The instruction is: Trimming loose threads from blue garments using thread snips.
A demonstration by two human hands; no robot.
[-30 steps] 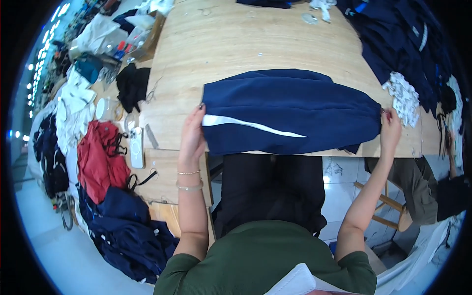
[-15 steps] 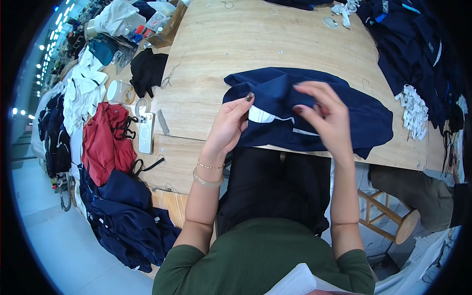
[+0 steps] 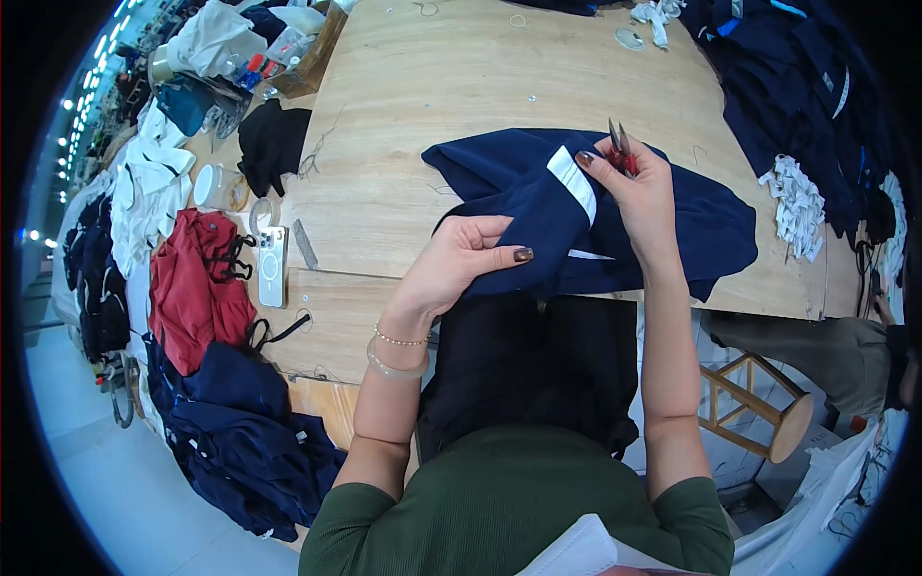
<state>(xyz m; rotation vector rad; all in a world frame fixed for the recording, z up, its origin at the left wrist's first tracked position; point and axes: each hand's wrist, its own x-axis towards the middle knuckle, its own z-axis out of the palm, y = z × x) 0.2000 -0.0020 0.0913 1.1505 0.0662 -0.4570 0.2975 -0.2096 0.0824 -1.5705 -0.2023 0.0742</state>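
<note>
A navy garment lies at the table's near edge, partly lifted in front of me. My left hand pinches a fold of it between thumb and fingers. A white strip shows along the raised edge of the cloth, curving down between my hands. In my right hand is a pair of red-handled thread snips, blades pointing up and away from me. The right thumb rests by the upper end of the white strip; whether it also grips the cloth I cannot tell.
On the left lie a phone, a red garment, black cloth and a navy pile. White scraps and more navy garments cover the right side. A wooden stool and another person's leg are at lower right.
My left hand has shifted lower on the cloth, and the white strip now stands raised toward the right hand. The snips have come into plain sight, blades up.
</note>
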